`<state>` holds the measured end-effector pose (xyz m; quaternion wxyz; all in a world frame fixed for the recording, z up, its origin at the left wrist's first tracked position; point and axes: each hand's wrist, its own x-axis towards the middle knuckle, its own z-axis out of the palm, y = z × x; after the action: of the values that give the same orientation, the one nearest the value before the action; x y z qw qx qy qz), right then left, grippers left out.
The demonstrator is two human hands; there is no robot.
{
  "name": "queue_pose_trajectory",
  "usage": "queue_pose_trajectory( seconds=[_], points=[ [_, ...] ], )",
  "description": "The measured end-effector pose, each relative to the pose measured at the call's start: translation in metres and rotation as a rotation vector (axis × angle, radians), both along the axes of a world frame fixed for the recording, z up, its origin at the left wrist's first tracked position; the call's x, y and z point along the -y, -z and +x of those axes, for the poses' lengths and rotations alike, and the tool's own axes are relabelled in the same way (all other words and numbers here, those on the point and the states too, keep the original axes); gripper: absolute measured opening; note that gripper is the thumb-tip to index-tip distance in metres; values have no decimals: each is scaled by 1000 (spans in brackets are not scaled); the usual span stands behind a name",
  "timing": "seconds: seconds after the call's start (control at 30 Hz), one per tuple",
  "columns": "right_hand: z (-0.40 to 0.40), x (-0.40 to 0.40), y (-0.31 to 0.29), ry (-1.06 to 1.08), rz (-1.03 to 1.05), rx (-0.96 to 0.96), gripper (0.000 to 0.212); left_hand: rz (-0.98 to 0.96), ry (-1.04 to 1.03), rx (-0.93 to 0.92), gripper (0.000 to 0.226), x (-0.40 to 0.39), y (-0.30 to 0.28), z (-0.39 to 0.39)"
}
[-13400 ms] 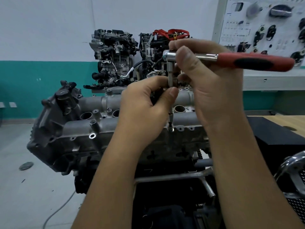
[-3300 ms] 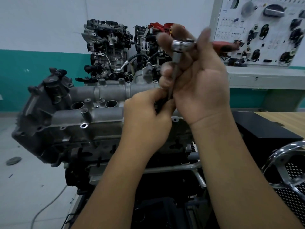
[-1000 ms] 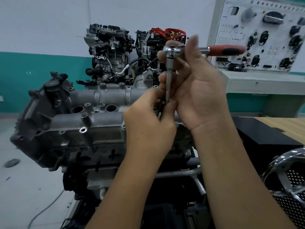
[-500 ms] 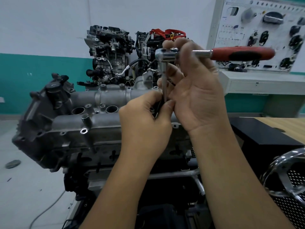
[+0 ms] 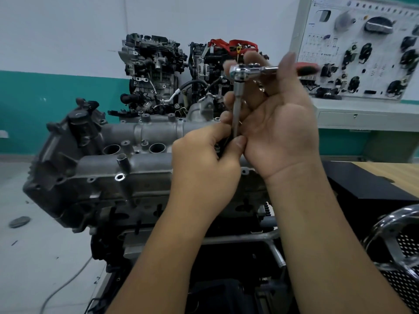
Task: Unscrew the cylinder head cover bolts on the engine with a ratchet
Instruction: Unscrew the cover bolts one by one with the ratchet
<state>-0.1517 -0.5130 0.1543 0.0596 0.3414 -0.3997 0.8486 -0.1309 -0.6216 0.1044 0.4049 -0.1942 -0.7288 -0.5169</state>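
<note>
Presently the chrome ratchet with the red-and-black handle (image 5: pixel 243 72) stands above the grey cast-aluminium cylinder head cover (image 5: pixel 127 165) of the engine, its long slim steel extension bar (image 5: pixel 236 114) running nearly straight down from the ratchet head toward the cover. That vertical axis is the relation on which the next turn depends: the handle lies crosswise to it, pointing off to the person's right and away, so a swing of the handle must go round the bar.

The right hand (image 5: pixel 275 123) is cupped round the ratchet head and upper bar, palm toward the camera, with the fingers loosely curled about the tool and one fingertip raised over the handle; part of the handle is hidden behind that fingertip. The left hand (image 5: pixel 204 164) is lower and nearer the cover, its thumb and forefinger pinching the foot of the bar. The socket and the cover bolt beneath it are hidden by the left hand, so whether the socket is seated cannot be told.

In my judgement the bolt lies directly below the left fingertips, in line with the bar. Other bolt holes on the cover's near flange (image 5: pixel 119 177) appear open.
</note>
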Motion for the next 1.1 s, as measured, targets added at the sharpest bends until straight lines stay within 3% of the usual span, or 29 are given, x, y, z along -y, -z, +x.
queue_pose_trajectory(
  seconds=[0.1, 0.17, 0.23, 0.33, 0.4, 0.47, 0.63, 0.7, 0.83, 0.9, 1.03, 1.1],
  points=[
    [0, -1, 0, 7, -9, -135, 12, 5, 13, -15, 11, -1, 1, -2],
    [1, -4, 0, -52, -2, -223, 11, 10, 28, -19, 13, -2, 3, -1],
    [0, -7, -1, -124, -4, -197, 20, 9, 31, -16, 16, -3, 3, 0],
    [-3, -14, -2, -168, -47, -13, 53, -3, 28, 8, 37, -8, 1, 0],
    [-3, -13, -2, -114, -21, -21, 43, 19, 46, 14, 33, -10, 1, -1],
    [0, -8, -2, -13, 23, -139, 16, 50, 76, 14, 21, -9, 4, -2],
    [3, -10, -6, 208, 81, -295, 20, 44, 70, 51, 17, -8, 5, 0],
    [3, -9, -5, 170, 94, -236, 16, 59, 88, 57, 16, -7, 5, -1],
    [1, -7, -4, -31, 103, -7, 47, 81, 97, 67, 12, -8, 6, -3],
    [0, -8, -5, -41, 114, 37, 50, 57, 82, 74, 15, -8, 6, -3],
    [1, -8, -2, -6, 128, -151, 16, 9, 55, 102, 29, -8, 6, 1],
    [3, -7, -1, -7, 125, -212, 19, -11, 62, 122, 30, -6, 5, 3]
  ],
)
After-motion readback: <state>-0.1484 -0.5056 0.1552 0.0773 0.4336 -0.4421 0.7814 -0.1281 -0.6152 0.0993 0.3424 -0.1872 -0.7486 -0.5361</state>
